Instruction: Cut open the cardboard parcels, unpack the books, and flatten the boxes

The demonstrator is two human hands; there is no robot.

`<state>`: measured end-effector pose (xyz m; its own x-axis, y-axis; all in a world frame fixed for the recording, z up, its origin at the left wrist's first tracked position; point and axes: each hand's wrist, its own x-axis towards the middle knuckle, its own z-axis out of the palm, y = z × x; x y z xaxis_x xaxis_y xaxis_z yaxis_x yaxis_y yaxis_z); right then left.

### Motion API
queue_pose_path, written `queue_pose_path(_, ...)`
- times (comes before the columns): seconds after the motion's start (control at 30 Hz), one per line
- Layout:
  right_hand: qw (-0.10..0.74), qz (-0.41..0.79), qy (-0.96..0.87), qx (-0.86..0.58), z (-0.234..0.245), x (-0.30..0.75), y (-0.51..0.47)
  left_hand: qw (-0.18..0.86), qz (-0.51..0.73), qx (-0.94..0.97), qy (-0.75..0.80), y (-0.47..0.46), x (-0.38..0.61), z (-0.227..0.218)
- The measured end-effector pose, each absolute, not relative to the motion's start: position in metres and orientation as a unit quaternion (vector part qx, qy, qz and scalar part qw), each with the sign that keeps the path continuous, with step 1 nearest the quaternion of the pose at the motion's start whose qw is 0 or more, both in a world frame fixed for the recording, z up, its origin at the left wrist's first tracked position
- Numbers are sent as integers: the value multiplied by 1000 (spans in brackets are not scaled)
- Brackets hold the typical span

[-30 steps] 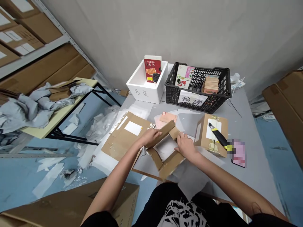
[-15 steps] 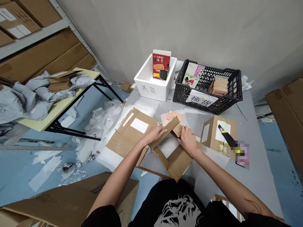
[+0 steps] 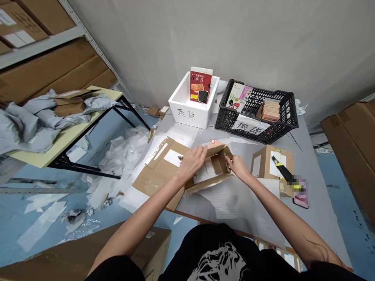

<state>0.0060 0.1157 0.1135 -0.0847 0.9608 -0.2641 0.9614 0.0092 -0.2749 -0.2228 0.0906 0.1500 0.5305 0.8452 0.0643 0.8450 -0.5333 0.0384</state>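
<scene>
The left hand [image 3: 190, 166] lies on the left side of a shallow opened cardboard box [image 3: 215, 150], and the left hand's fingers [image 3: 199, 154] are loosely spread across the raised edge. The right hand [image 3: 238, 167] is at the box's right side, with the right hand's fingers [image 3: 230, 162] pressed together against an inner flap; whether they pinch it, I cannot tell. The box sits on the grey desk [image 3: 318, 222], just left of a taped parcel [image 3: 265, 164] with a yellow-and-black utility knife [image 3: 283, 172] lying against it. A flattened cardboard mailer [image 3: 161, 183] touches the box's left side. Farther back stand a white foam box [image 3: 187, 113] holding a red book [image 3: 200, 86] and a black plastic basket [image 3: 225, 121] holding books.
</scene>
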Motion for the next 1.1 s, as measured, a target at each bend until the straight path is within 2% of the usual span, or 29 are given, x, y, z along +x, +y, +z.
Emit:
queue_pose_path(0.07,0,-188,705,683,115,5,117,1,41,936,351,77,-221,138)
queue_pose_path(0.13,-3,-178,706,686,117,4,116,23,12,959,283,68,-222,120)
queue_pose_path(0.27,-5,-164,711,684,123,0,112,59,-49,940,331,71,-231,87)
queue_pose_path(0.37,-6,-157,709,687,125,-3,110,75,-55,948,306,80,-239,77)
queue_pose_path(0.57,-12,-154,705,692,127,-1,116,64,74,958,269,86,-254,79)
queue_pose_path(0.73,-42,-157,681,714,130,9,123,38,255,891,373,77,-267,86)
queue_pose_path(0.83,-118,-176,666,715,135,15,124,47,356,811,461,62,-270,92)
queue_pose_path(0.9,-210,-204,656,695,139,17,122,100,397,740,533,52,-272,95)
queue_pose_path(1.0,-382,-292,598,641,139,12,120,215,369,680,596,45,-280,99)
queue_pose_path(1.1,-496,-391,501,592,132,-3,122,241,301,736,556,41,-294,103)
